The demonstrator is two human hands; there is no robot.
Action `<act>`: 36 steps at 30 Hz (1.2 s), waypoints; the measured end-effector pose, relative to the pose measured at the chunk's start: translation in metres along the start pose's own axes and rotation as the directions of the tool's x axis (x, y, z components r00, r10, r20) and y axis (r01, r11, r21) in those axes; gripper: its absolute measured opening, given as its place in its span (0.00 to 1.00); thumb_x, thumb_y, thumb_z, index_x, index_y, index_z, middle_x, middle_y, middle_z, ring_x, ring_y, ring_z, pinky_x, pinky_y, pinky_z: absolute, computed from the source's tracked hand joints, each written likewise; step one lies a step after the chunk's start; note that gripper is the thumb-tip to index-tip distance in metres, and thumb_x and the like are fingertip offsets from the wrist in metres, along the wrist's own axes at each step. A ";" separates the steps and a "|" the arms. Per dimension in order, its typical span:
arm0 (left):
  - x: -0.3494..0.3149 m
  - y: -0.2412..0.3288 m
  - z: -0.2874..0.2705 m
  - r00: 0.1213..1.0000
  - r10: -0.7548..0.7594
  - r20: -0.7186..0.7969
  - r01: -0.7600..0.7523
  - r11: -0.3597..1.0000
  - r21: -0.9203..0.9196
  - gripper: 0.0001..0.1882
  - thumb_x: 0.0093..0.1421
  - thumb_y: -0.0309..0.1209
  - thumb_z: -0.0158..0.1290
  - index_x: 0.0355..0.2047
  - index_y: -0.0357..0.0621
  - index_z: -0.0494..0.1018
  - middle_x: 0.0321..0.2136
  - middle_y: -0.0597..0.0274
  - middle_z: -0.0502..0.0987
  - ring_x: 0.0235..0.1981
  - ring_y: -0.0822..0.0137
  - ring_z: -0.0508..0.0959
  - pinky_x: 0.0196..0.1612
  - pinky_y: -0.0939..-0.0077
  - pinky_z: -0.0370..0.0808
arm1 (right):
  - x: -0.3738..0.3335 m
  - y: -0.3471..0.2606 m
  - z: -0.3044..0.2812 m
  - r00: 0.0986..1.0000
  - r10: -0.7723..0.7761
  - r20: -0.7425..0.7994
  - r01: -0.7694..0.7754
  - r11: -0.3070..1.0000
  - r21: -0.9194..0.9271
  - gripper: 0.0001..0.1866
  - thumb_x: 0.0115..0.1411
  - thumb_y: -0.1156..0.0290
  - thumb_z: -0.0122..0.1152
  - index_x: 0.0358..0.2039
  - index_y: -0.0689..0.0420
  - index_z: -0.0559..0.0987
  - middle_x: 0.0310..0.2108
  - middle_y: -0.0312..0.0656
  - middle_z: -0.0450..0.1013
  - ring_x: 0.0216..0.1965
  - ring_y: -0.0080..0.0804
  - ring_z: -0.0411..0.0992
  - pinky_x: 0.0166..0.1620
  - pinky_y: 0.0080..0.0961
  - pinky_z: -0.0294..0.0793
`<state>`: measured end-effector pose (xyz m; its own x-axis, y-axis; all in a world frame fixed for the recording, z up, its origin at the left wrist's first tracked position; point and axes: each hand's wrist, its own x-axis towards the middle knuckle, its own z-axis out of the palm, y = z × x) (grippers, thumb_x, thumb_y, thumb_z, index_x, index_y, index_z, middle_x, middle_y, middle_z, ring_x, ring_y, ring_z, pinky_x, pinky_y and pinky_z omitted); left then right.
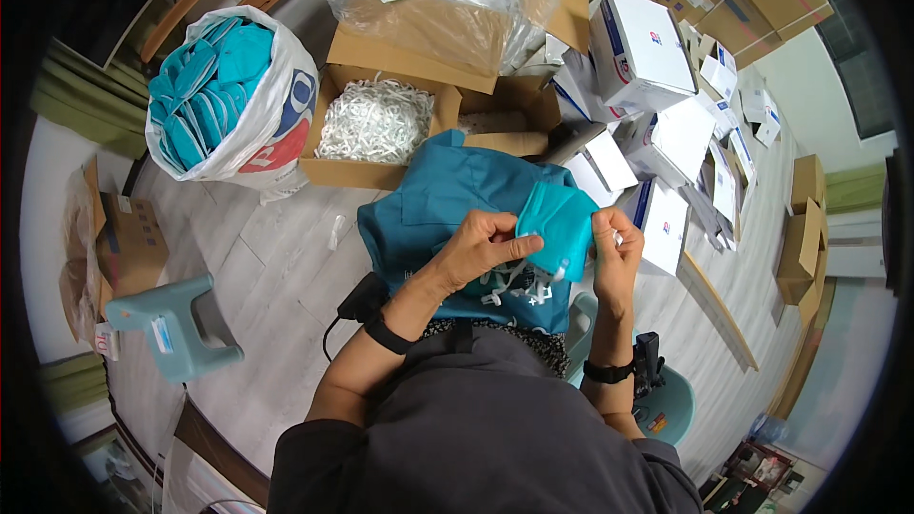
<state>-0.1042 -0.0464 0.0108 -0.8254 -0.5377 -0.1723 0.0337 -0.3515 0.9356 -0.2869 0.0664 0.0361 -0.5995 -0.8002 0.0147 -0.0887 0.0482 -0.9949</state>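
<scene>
Between my two hands a teal folded face mask [555, 221] is held up over my lap. My left hand [484, 246] pinches its left edge between thumb and fingers. At the opposite edge my right hand [617, 246] grips the mask, and a small white piece shows at its fingers. Below them, a teal cloth [428, 192] with white print covers my lap. Several small white strap pieces [514, 287] lie on the cloth under the mask; their exact kind I cannot make out.
A white sack [278, 86] at the left is full of teal masks [214, 86]. Ahead stand a carton of white strap pieces [376, 122] and a carton of clear packets [447, 33]. White boxes [647, 48] pile up at the right. A blue-green stool [181, 324] stands left.
</scene>
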 end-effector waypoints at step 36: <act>-0.030 0.021 -0.016 1.000 0.008 -0.020 -0.005 0.989 0.147 0.17 0.66 0.36 0.47 0.24 0.39 0.76 0.23 0.74 0.73 0.24 0.84 0.65 0.29 0.88 0.61 | -0.003 -0.013 0.066 0.807 -0.057 0.588 0.229 0.947 -0.224 0.12 0.58 0.75 0.56 0.43 0.61 0.76 0.16 0.34 0.62 0.18 0.18 0.59 0.21 0.19 0.58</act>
<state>-0.0698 -0.0493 0.0305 -0.8137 -0.5557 -0.1706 -0.0451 -0.2322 0.9716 -0.2312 0.0287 0.0424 -0.0112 -0.9999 0.0096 -0.3994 -0.0044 -0.9167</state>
